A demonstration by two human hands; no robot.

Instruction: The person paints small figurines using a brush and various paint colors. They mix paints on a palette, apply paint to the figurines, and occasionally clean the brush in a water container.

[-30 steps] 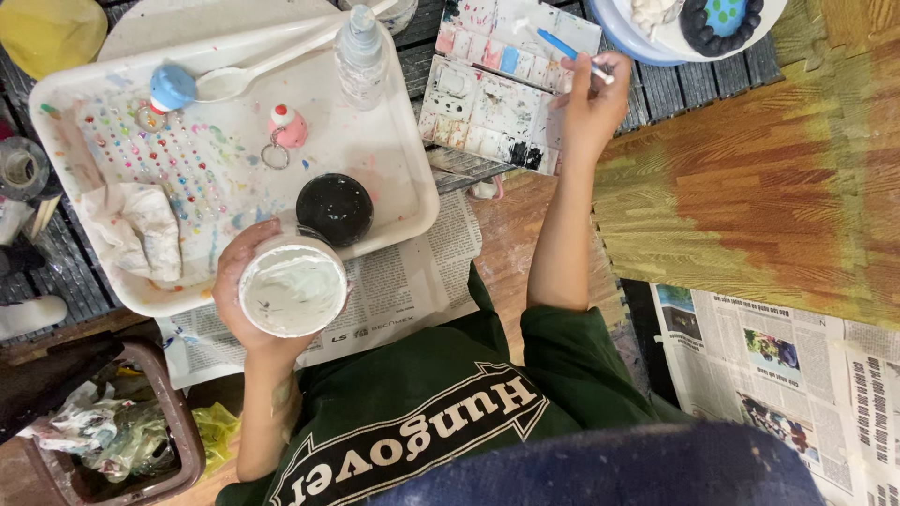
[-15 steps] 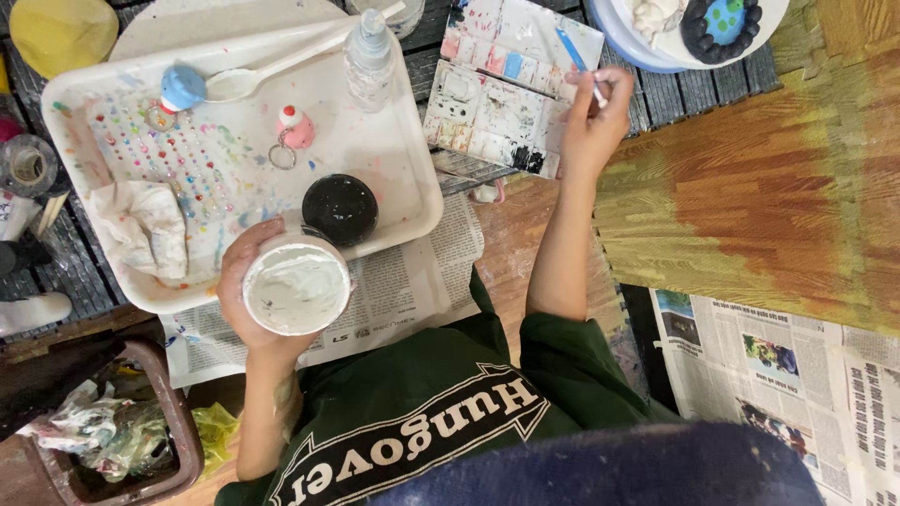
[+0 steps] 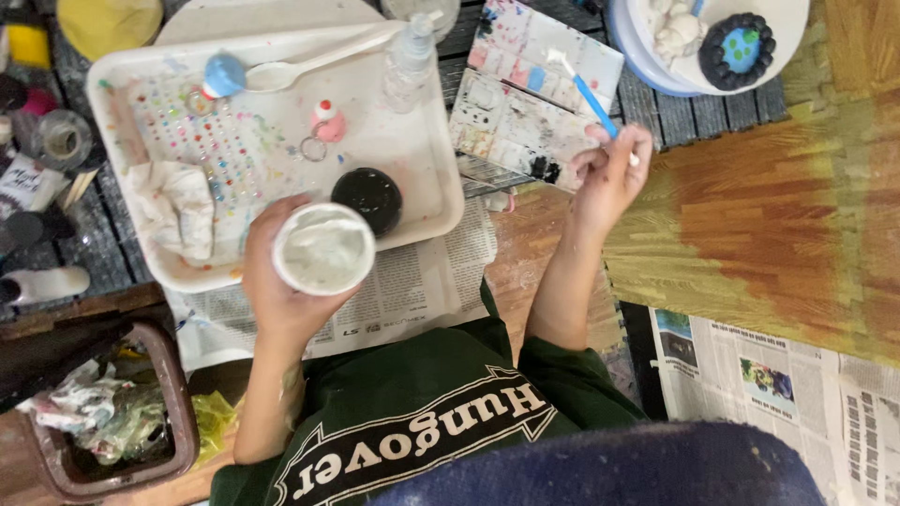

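Observation:
My left hand (image 3: 277,281) is wrapped around an open round tub of white paint (image 3: 323,249), held over the front edge of a white plastic tray (image 3: 422,201). The tub's black lid (image 3: 367,198) lies on the tray just beyond it. My right hand (image 3: 611,173) grips a blue-handled brush (image 3: 583,86), its white tip over a paint-stained mixing palette (image 3: 525,89). The two hands are well apart.
The tray also bears a white spoon (image 3: 309,66), a clear spray bottle (image 3: 410,62), a stained rag (image 3: 178,208) and small painted figures. Newspaper (image 3: 403,290) lies under the tray. A brown bin of scraps (image 3: 103,426) sits lower left. A white plate (image 3: 792,23) with clay pieces is upper right.
My right hand with the brush has drawn back slightly from the palette toward me. My left hand keeps the paint tub in the same place.

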